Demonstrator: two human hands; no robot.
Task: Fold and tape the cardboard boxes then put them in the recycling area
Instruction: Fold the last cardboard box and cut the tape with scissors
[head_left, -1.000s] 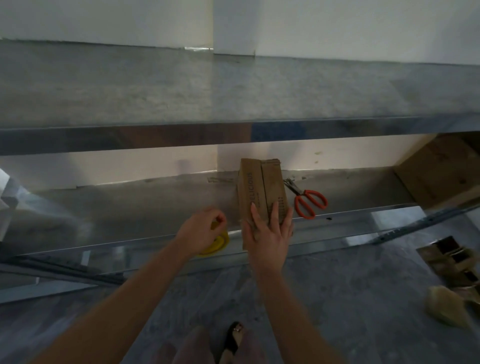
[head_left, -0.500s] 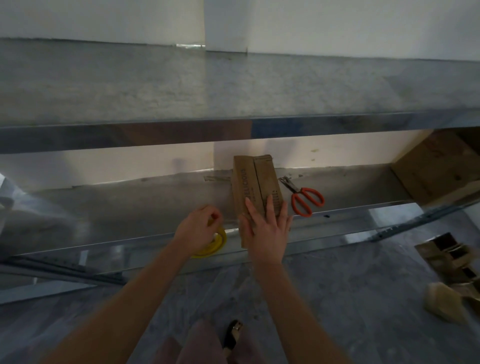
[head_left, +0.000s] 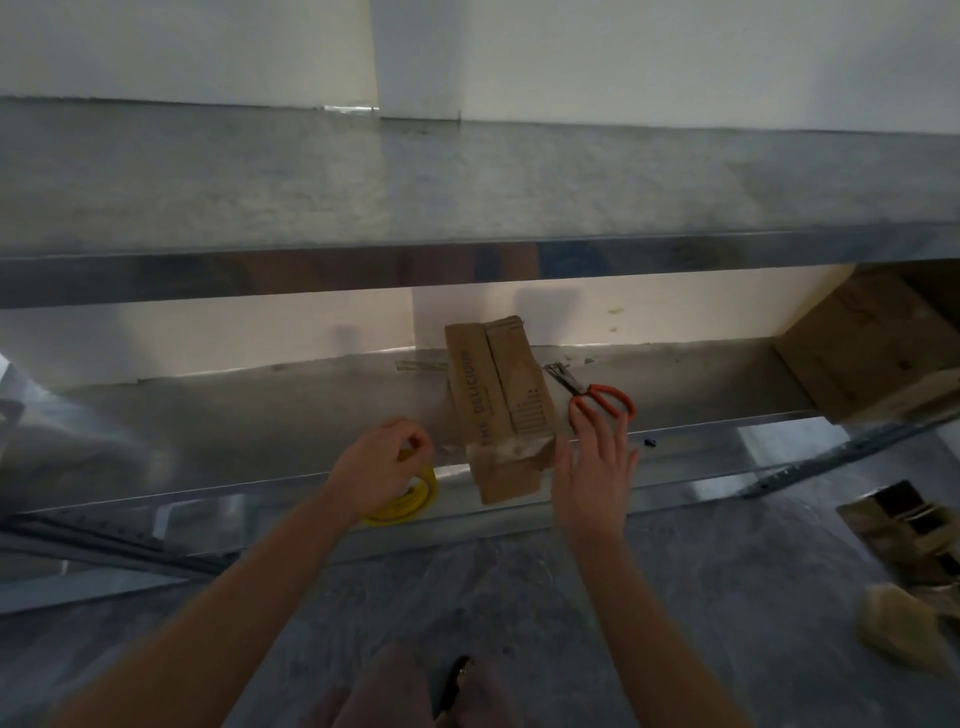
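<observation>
Two hands flank the flat, taped brown box (head_left: 496, 400). Left hand (head_left: 379, 467) grips a tape roll (head_left: 410, 504); right hand (head_left: 592, 467) is spread, empty.

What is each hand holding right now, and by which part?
The left hand grips the yellow tape roll by its upper rim. The right hand is open beside the folded box, holding nothing.

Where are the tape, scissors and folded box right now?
tape (head_left: 410, 503), head view, yellow rim of the roll.
scissors (head_left: 584, 389), head view, pivot beside the orange handles.
box (head_left: 493, 400), head view, printed top face.
</observation>
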